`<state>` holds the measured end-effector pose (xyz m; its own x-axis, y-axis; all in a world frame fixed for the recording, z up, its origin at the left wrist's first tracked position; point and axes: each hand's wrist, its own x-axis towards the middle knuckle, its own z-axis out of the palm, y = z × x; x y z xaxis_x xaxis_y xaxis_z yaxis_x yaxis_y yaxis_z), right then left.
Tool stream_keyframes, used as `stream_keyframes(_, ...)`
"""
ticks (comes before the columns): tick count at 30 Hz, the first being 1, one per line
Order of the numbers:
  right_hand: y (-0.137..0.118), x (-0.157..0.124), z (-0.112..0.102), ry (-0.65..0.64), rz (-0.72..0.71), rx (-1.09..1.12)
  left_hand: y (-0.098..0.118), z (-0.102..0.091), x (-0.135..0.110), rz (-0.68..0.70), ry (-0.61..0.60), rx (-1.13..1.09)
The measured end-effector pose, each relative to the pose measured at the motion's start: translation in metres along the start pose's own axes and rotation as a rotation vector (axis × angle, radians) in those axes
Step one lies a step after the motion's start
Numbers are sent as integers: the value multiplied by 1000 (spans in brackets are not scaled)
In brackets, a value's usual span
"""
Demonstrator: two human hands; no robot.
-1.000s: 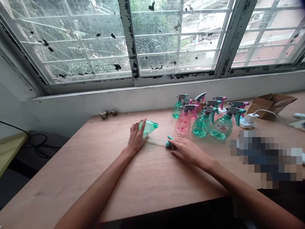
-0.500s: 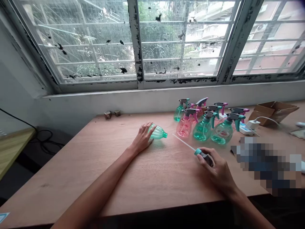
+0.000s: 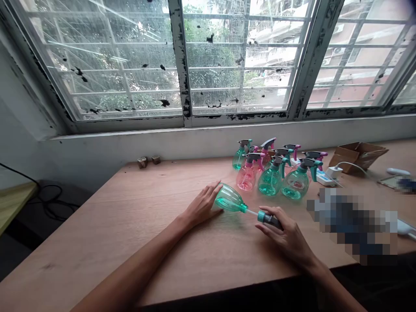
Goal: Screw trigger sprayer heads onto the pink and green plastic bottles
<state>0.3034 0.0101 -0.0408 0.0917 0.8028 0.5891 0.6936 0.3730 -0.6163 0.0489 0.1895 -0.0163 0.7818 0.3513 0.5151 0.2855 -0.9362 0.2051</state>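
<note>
My left hand (image 3: pixel 205 200) is wrapped round the base of a clear green spray bottle body (image 3: pixel 231 199), which is tipped on its side with its neck toward the right. Between the thumb and fingers of my right hand (image 3: pixel 286 229) is a spray head (image 3: pixel 270 220), dark grey with a teal collar. Its thin pale tube reaches into the bottle's neck, while the collar stays apart from the neck. My right palm hides part of the spray head.
Several spray bottles, green (image 3: pixel 269 181) and pink (image 3: pixel 246 177), stand behind my right hand. Past them are a white plug on a power strip (image 3: pixel 327 177) and an opened cardboard box (image 3: pixel 357 157). Two small blocks (image 3: pixel 142 163) sit by the wall. A blurred patch covers the table's right side.
The bottle body has come toward me and to the right in my left hand. The spray head's tube, outside before, is now inside the bottle's neck.
</note>
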Motion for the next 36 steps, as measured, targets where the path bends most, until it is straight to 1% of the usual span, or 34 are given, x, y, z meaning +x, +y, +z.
stream_keyframes(2,-1,0,-1,-11,17,18,9,3,1,-11,-13,-74)
stream_keyframes(5,-2,0,-3,19,99,58,22,8,4,-41,-32,-199)
stream_keyframes(7,-4,-1,-4,24,193,131,30,9,5,-65,-50,-280)
stream_keyframes(9,-7,-1,-4,12,320,256,36,8,5,-90,-69,-354)
stream_keyframes(12,-13,0,-3,6,503,474,38,6,3,-147,-93,-461)
stream_keyframes(15,-15,-1,-3,28,594,641,35,7,1,-230,-101,-569)
stream_keyframes(17,-14,-2,-2,27,632,709,33,9,1,-271,-111,-641)
stream_keyframes(19,-13,-4,-2,16,649,725,35,9,2,-283,-141,-705)
stream_keyframes(24,-10,-8,0,-2,619,662,39,0,6,-250,-253,-795)
stream_keyframes(27,-7,-9,0,5,595,653,34,0,5,-315,-254,-756)
stream_keyframes(30,-4,-10,2,44,579,681,30,2,2,-369,-236,-680)
stream_keyframes(32,-3,-11,3,66,576,719,31,2,3,-346,-241,-652)
stream_keyframes(36,-4,-11,3,68,568,754,39,-4,8,-256,-259,-656)
